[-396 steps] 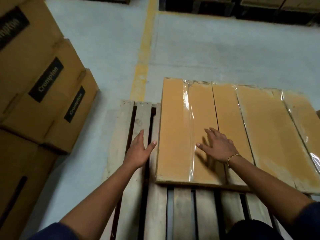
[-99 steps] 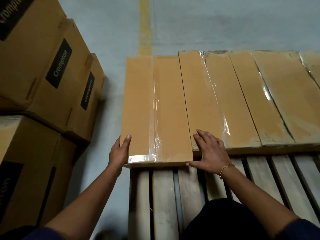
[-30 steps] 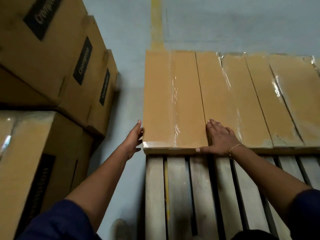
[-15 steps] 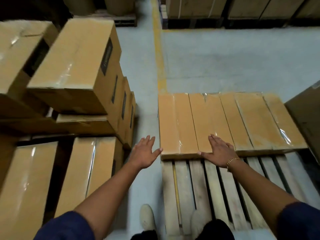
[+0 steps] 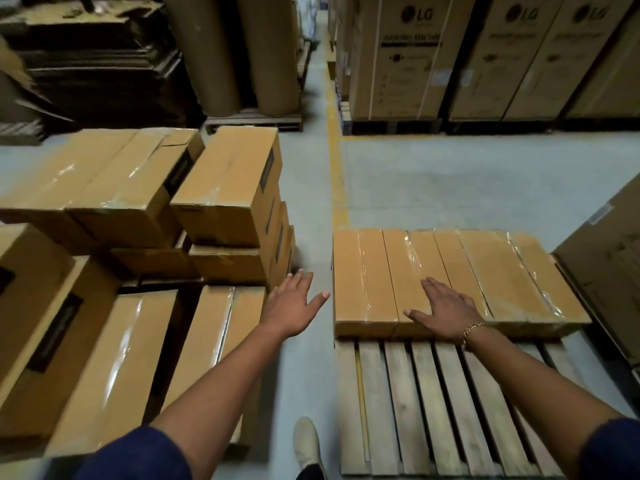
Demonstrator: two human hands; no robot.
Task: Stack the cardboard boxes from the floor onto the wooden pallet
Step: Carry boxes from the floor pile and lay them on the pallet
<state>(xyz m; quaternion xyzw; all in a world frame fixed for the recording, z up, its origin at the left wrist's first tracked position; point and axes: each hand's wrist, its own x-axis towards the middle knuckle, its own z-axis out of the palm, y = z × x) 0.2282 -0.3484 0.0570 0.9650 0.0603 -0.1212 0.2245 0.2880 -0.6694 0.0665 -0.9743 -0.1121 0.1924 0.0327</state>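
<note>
Right, both of my hands are empty. My left hand (image 5: 294,303) hangs in the air over the strip of floor between the floor pile and the wooden pallet (image 5: 433,403), fingers spread and straight, touching nothing. My right hand (image 5: 446,313) lies flat, fingers straight, on the near edge of the row of boxes on the pallet (image 5: 485,271), pressing down and not curled round anything.

That row is 1 layer deep and fills the far half of the pallet, with the near slats bare. The boxes that I judge are next sit to my left in the floor pile (image 5: 114,209). The nearest long box (image 5: 207,341) lies low beside my left forearm, and a box stacked higher (image 5: 228,181) behind it looks tilted.

I judge these as stiff corrugated cartons, long and narrow, so they should keep their shape but swing awkwardly if held at 1 end. Their weight I cannot tell from here, so I would assume some heft. Glossy tape runs down each top and looks slick, so I would keep my fingers off it. The better hold is 2 hands, 1 at each short end, or palms under the long bottom edges on bare cardboard. I would take from the top of the pile first, since pulling a low box could bring the tilted ones down.
</note>
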